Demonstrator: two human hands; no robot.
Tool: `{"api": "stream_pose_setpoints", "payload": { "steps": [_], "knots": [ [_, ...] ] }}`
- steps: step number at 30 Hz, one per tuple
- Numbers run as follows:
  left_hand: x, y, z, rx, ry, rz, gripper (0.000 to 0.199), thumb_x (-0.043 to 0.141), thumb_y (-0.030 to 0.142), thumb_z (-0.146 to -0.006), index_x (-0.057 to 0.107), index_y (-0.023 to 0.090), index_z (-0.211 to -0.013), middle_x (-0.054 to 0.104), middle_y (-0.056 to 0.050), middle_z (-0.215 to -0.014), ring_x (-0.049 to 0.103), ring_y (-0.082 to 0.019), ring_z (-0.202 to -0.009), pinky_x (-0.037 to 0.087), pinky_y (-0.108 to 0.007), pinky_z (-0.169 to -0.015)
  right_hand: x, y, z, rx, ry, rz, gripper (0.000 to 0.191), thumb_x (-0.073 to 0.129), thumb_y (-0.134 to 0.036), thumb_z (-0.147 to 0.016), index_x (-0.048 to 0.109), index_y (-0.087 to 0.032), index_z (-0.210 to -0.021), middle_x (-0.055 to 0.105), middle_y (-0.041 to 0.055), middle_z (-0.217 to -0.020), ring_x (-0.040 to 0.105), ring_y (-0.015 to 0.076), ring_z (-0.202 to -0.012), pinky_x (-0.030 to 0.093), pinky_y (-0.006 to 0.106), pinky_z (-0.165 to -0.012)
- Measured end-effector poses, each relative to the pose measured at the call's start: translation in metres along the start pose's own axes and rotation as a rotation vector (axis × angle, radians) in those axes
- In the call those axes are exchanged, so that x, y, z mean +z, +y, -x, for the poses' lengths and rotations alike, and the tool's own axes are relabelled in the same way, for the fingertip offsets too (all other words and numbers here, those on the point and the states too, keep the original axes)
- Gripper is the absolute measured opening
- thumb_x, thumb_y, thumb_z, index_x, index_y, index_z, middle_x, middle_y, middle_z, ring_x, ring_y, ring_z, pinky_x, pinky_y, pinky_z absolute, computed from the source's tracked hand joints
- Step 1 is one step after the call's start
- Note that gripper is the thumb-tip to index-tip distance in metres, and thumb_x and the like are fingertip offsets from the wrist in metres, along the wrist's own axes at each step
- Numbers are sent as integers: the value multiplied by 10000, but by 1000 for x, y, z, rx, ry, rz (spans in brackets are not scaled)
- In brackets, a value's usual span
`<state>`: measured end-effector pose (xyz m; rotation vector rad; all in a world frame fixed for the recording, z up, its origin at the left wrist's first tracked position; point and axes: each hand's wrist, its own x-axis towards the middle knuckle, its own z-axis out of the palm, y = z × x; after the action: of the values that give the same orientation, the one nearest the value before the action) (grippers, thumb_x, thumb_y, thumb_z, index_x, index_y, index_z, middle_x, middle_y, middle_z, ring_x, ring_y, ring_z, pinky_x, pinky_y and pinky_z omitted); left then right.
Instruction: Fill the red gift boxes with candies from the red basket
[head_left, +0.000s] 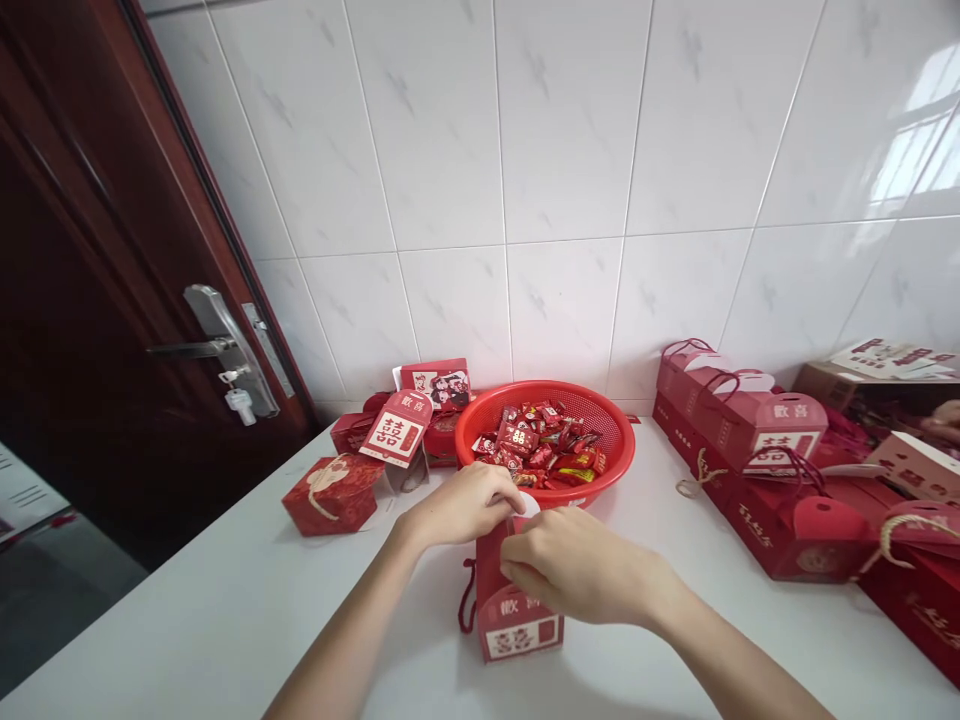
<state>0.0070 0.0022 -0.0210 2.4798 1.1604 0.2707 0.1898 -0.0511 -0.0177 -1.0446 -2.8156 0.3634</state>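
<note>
A small red gift box point(523, 638) with a white label and a dark red cord hanging at its left side stands on the white table in front of me. Both hands are at its top flaps. My left hand point(466, 503) pinches the far part of the top, beside a pale rounded flap. The fingers of my right hand point(566, 562) are curled on the right side of the top, and their tips are partly hidden. Just behind the box, a red plastic basket point(620, 440) holds several wrapped candies point(536, 440).
Several red boxes point(330, 495) lie at the back left. Rows of red boxes point(757, 515) with cords line the right side. Another person's hand point(946, 420) shows at the far right edge, by a carton. A tiled wall point(562, 200) rises behind; a door point(112, 250) is left.
</note>
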Motion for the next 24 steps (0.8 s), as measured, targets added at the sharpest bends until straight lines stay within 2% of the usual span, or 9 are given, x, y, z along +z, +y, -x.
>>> {"api": "stream_pose_setpoints", "payload": {
  "steps": [2, 5, 7, 9, 12, 18, 22, 24],
  "knots": [
    [-1, 4, 1, -19, -14, -10, 274, 551, 233, -899, 807, 258, -994, 703, -37, -904, 649, -192, -837, 446, -265, -743, -2, -1, -1, 38, -23, 13, 319, 451, -217, -974, 584, -178, -686, 538, -15, -643, 406, 113, -565, 199, 280, -533],
    [-1, 10, 2, -34, -12, -2, 274, 573, 358, -920, 790, 275, -1065, 729, -45, -984, 663, -217, -892, 453, -279, -776, -5, 4, 0, 15, -108, -57, 312, 463, -359, -984, 655, -196, -799, 661, 15, -786, 558, 153, -699, 253, 267, -566],
    [0, 13, 2, -27, -26, 18, 279, 575, 371, -921, 783, 270, -1076, 747, -42, -1046, 669, -227, -942, 457, -282, -803, -4, 8, 0, -13, -182, -85, 266, 526, -428, -944, 673, -206, -943, 702, 32, -888, 607, 185, -770, 283, 265, -574],
    [2, 13, 1, -21, -39, 36, 272, 573, 353, -918, 788, 262, -1059, 758, -34, -1059, 675, -225, -956, 457, -276, -821, -2, 10, -1, -1, -214, -62, 234, 539, -381, -923, 659, -196, -1001, 710, 44, -914, 617, 189, -763, 284, 267, -558],
    [2, 13, -1, -25, -36, 38, 270, 567, 322, -907, 795, 268, -1041, 769, -19, -1022, 684, -216, -919, 454, -267, -807, 1, 9, -2, 30, -203, -11, 176, 499, -284, -925, 649, -194, -951, 707, 37, -890, 614, 176, -719, 265, 273, -535],
    [0, 16, 2, 7, -125, 79, 262, 549, 334, -873, 784, 261, -962, 772, -5, -916, 676, -237, -875, 446, -262, -742, -2, -4, 7, 121, -110, 132, 138, 607, -291, -892, 622, -175, -965, 689, 70, -877, 639, 204, -720, 274, 279, -543],
    [2, 22, 2, -58, -75, 66, 292, 520, 439, -906, 729, 235, -899, 736, 0, -823, 646, -204, -746, 384, -251, -628, -4, -5, 18, 205, -103, 172, 146, 667, -265, -834, 572, -172, -897, 628, 30, -724, 595, 189, -614, 237, 282, -502],
    [5, 24, 2, -93, -49, 9, 363, 470, 493, -937, 694, 220, -853, 712, -13, -781, 618, -199, -691, 339, -261, -585, -5, -3, 23, 235, -77, 186, 29, 576, -192, -857, 553, -180, -870, 586, 11, -662, 532, 164, -545, 204, 292, -483]
  ]
}}
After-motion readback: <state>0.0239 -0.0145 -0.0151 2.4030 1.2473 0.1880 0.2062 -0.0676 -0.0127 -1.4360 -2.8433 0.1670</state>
